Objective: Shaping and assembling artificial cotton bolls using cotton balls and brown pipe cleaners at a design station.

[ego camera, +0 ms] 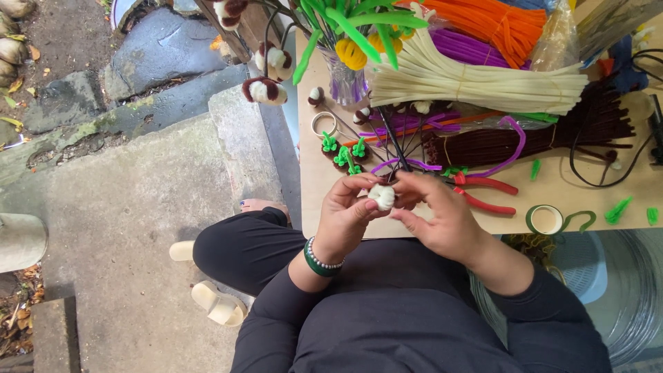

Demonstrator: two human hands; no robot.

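Black-clad knees [276, 255] fill the near view, and just above them a small white fuzzy ball [381, 197] sits pinched between both hands at the table's near edge. The left hand [345, 214] curls around it with thumb pressing; the right hand [442, 214] grips it with its fingertips. Red-handled pliers [487, 193] lie just beyond on the wooden table [552, 186], near a green tape roll [545, 220].
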